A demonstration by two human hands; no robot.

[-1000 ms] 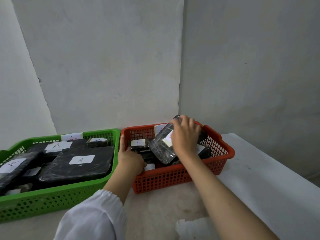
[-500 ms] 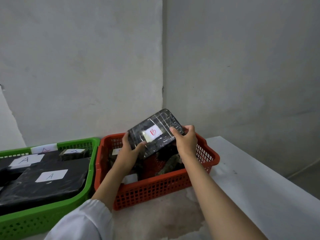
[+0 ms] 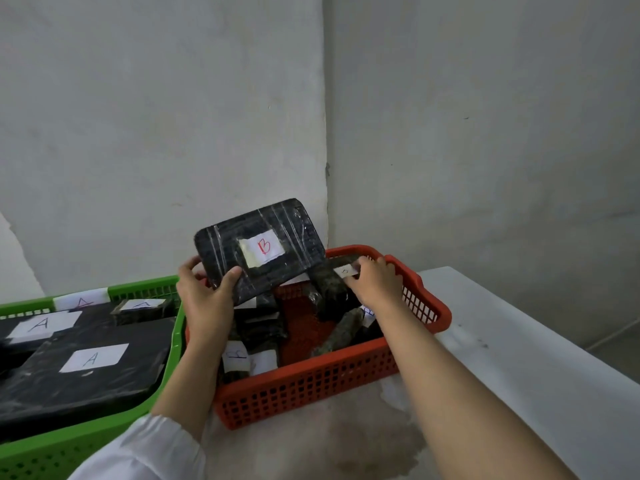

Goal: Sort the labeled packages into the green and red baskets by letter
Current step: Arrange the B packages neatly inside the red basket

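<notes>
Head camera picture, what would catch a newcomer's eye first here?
First, the black wrapped package with a red B on its white label, which the left hand holds tilted above the red basket. Next, the right hand reaching into that basket and touching a smaller labelled package. At the left, the green basket holds black packages labelled A.

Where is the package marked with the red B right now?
The B package is held up in the left hand, above the back left of the red basket, beside the green basket.
</notes>
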